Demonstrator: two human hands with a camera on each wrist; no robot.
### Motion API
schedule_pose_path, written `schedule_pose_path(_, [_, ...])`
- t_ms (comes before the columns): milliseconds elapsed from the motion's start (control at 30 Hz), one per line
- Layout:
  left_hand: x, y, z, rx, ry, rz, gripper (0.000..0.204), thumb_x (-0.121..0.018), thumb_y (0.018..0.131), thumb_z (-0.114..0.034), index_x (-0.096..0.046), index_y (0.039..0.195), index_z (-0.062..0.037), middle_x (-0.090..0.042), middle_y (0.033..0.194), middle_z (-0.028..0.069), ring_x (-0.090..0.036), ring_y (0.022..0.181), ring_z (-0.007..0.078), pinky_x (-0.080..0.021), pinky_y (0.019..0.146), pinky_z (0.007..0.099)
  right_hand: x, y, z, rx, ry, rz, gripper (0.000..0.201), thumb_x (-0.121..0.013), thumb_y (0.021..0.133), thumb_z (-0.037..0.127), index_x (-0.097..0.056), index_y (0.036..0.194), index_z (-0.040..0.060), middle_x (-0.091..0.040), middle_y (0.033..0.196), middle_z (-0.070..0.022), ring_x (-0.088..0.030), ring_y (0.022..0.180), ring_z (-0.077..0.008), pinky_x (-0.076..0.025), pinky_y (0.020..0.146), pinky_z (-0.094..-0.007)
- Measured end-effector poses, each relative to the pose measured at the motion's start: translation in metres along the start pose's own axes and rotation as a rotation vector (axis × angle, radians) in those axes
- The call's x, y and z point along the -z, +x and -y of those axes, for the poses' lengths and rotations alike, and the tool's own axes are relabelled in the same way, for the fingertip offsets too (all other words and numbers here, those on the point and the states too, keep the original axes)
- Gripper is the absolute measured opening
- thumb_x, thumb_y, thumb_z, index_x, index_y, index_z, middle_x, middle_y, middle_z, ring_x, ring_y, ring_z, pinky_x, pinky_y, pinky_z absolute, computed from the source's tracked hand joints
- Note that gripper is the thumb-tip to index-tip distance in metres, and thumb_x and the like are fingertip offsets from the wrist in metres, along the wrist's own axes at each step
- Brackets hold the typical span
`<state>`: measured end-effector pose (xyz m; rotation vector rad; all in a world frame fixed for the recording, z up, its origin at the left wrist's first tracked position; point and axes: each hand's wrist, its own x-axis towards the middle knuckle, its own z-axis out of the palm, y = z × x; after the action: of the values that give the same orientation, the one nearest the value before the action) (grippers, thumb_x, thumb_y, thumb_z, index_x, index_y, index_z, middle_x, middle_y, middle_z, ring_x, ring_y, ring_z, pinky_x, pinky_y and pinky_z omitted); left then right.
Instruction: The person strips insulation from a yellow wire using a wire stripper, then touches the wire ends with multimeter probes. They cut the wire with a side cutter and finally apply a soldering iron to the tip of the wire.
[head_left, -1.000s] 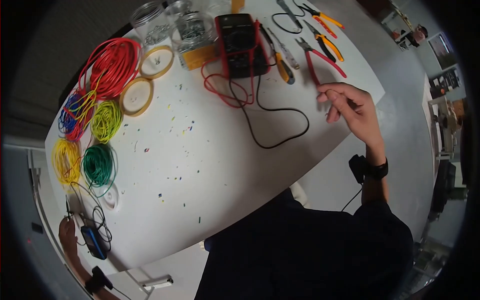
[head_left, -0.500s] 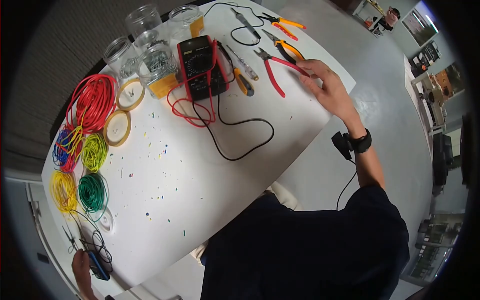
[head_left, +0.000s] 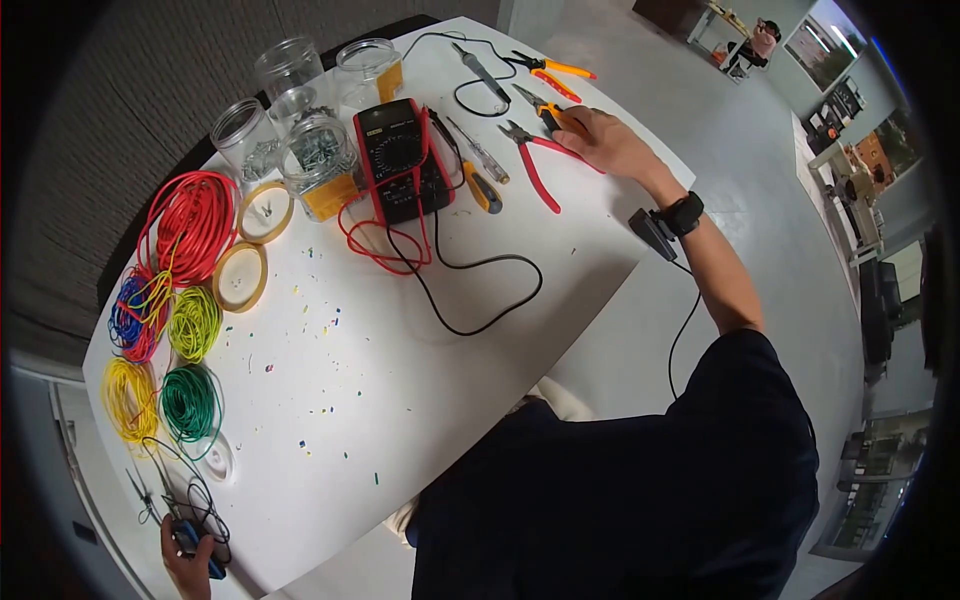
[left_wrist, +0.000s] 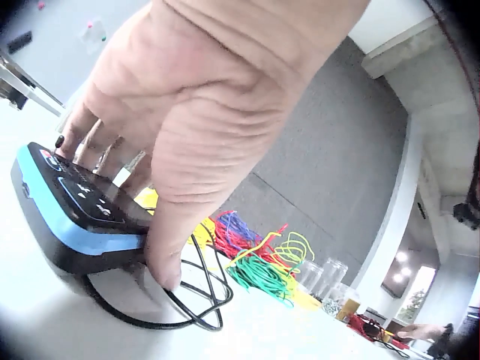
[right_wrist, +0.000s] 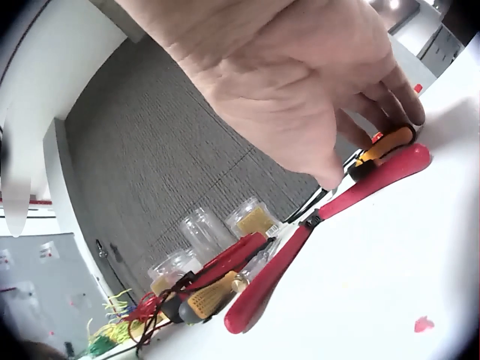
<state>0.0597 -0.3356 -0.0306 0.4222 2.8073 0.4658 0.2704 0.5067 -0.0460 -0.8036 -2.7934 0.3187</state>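
At the near left end of the table, my left hand (head_left: pixel 188 572) holds a black-and-blue handheld device (left_wrist: pixel 90 214). Its thumb lies along one side and its fingers are on the other. Black leads (left_wrist: pixel 214 304) loop beside the device. On the far right, my right hand (head_left: pixel 622 150) grips the orange-and-black handles of long-nose pliers (head_left: pixel 530 98), its fingers bent over an orange handle (right_wrist: pixel 391 142) in the right wrist view. Red-handled cutters (head_left: pixel 540 185) lie open right beside that hand, one handle partly under it in the head view.
A multimeter (head_left: pixel 392 150) with red and black leads stands mid-table, near a screwdriver (head_left: pixel 483 188) and a soldering iron (head_left: pixel 480 72). Jars (head_left: pixel 318 160), tape rolls (head_left: pixel 240 278) and coils of wire (head_left: pixel 190 230) line the far left. Small wire scraps dot the white table (head_left: pixel 420 370).
My right hand has moved from the cutters' red handle to the orange-and-black pliers. My left hand has shifted from beside the device onto it. The head view has turned.
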Motion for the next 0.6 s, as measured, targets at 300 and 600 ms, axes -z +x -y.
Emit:
schedule_pose_path(300, [-0.009, -0.003, 0.036, 0.134, -0.153, -0.169, 0.078, -0.08, 0.084, -0.004, -0.043, 0.152, 0.0005, -0.066, 0.117, 0.0136, -0.067, 0.095, 0.02, -0.056, 0.077, 0.0312, -0.004, 0.009, -0.003, 0.06, -0.091, -0.03, 0.043, -0.064, 0.098, 0.038, -0.065, 0.116, -0.001, -0.071, 0.103, -0.0215, -0.066, 0.101, -0.036, -0.051, 0.089, -0.0443])
schedule_pose_path(600, [-0.008, 0.006, -0.08, -0.076, 0.023, -0.557, 0.063, -0.064, 0.098, -0.005, -0.037, 0.155, -0.0019, -0.054, 0.143, 0.0178, -0.059, 0.124, 0.0276, -0.047, 0.104, 0.044, 0.017, 0.114, -0.061, 0.003, -0.165, -0.151, 0.073, -0.067, 0.091, 0.063, -0.064, 0.13, 0.0015, -0.071, 0.117, -0.026, -0.067, 0.112, -0.0388, -0.052, 0.097, -0.0404])
